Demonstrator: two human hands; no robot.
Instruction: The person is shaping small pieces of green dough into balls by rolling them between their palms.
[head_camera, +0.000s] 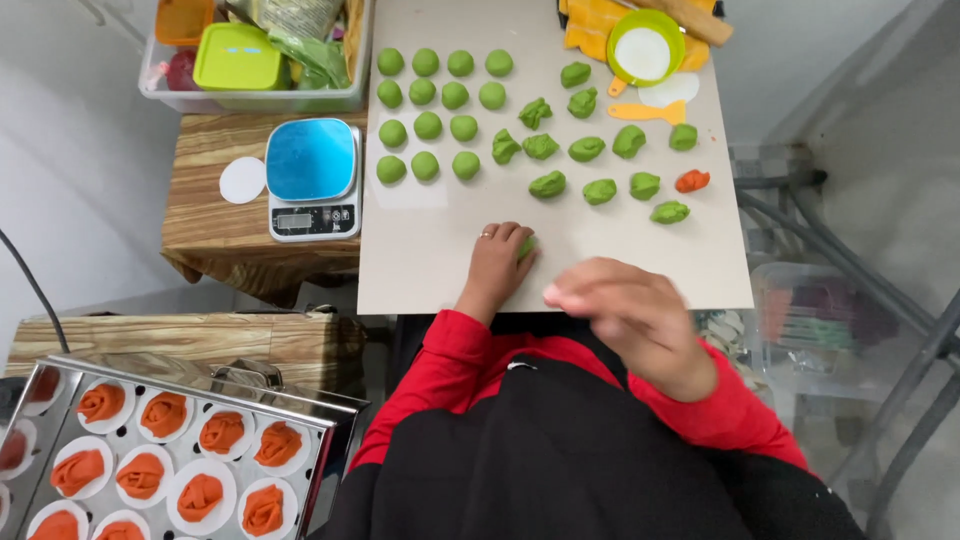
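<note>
My left hand (497, 265) presses down on a green dough piece (526, 245) at the near edge of a beige board (430, 260); only a sliver of the dough shows under the fingers. My right hand (630, 315) hovers blurred just to the right, above the board's front edge, fingers loosely curled and holding nothing. Farther back on the board lie several smooth green dough balls (427, 126) in rows on the left, several rough green dough lumps (586, 149) to the right, and one orange lump (691, 181).
A kitchen scale with a blue top (312, 178) and a white disc (242, 180) sit on a wooden table at left. A clear bin (255, 98) holds lidded containers. A steel tray (320, 440) of orange dough roses is at lower left. A green-rimmed bowl (645, 45) and orange scraper (645, 111) lie at the back.
</note>
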